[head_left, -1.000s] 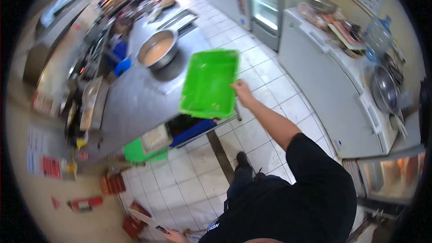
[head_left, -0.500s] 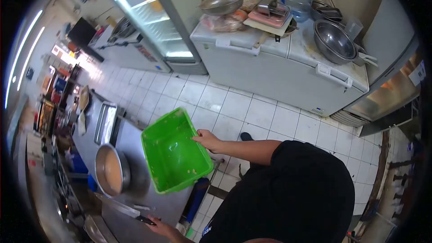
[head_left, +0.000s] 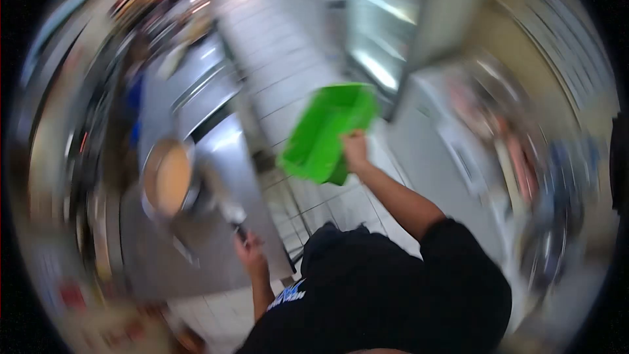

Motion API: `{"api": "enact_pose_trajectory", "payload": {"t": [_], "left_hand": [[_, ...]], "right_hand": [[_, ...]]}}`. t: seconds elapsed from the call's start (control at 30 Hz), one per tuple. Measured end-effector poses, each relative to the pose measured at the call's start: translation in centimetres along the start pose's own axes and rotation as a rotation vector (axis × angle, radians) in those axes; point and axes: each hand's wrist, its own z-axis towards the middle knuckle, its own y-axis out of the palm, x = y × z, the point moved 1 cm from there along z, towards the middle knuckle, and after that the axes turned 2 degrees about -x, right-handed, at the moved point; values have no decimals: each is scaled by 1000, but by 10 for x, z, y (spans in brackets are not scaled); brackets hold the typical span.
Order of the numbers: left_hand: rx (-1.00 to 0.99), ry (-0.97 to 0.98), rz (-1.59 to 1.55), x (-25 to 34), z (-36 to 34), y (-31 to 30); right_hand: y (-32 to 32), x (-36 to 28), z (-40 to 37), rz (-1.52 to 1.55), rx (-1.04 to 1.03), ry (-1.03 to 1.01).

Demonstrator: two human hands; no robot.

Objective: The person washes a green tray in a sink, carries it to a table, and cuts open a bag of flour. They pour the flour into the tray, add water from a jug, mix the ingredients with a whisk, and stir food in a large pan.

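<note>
My right hand (head_left: 354, 149) grips the rim of a green plastic tub (head_left: 320, 132), which is held tilted over the floor beside the steel table (head_left: 216, 242). In my left hand (head_left: 251, 254) is a large knife (head_left: 230, 213) with a dark handle, its blade pointing up and away over the table edge and blurred by motion. Left of the knife, a round metal pot (head_left: 149, 187) stands on the table with a light-brown liquid (head_left: 173, 178) in it. A small thin metal object (head_left: 186, 252) lies near the pot, too smeared to name.
A rectangular metal tray (head_left: 206, 101) lies farther along the table. White chest freezers (head_left: 436, 147) with blurred items on top stand to the right. A lit glass-door fridge (head_left: 383, 33) is at the back, beyond the white tiled floor (head_left: 282, 46).
The view has swung round and is now blurred. The green tub has moved off the table's side, out over the floor. The knife has swung from pointing left to pointing away from me.
</note>
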Motion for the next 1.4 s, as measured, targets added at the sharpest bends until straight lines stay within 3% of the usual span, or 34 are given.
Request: {"api": "enact_pose_trajectory", "payload": {"t": [0.03, 0.1, 0.17, 0.33, 0.43, 0.6, 0.67, 0.73, 0.8, 0.87, 0.93, 0.97, 1.13, 1.37, 1.4], "left_hand": [[40, -8, 26, 3, 8, 7], [77, -23, 57, 3, 28, 16], [79, -20, 45, -5, 59, 35], [45, -77, -137, 20, 146, 83], [67, 15, -269, 25, 244, 121], [277, 70, -348, 39, 413, 163], [403, 64, -414, 41, 479, 163], [551, 64, -430, 54, 542, 166], [618, 144, -434, 71, 555, 173], [731, 253, -479, 109, 594, 190], [693, 278, -485, 121, 590, 200], [673, 325, -504, 129, 600, 206], [684, 193, -725, 141, 585, 225], [844, 104, -664, 95, 618, 255], [848, 106, -653, 87, 642, 250]], "right_hand": [[7, -1, 24, 125, -12, -29], [20, -10, 67, 26, 95, 58], [46, -22, 110, 210, 80, 96], [87, -55, 209, 283, -41, 152], [88, -64, 285, 255, -91, 204], [115, -80, 360, 220, -192, 167], [157, -108, 387, 187, -226, 180], [205, -113, 438, 180, -393, 130], [249, -103, 485, 159, -550, 199], [339, -126, 522, 208, -697, 257], [407, -113, 555, 67, -865, 347], [458, -112, 580, -16, -981, 313], [667, -44, 627, -399, -1371, 53], [807, 0, 636, -386, -1610, 471], [835, 7, 642, -411, -1673, 350]]}}
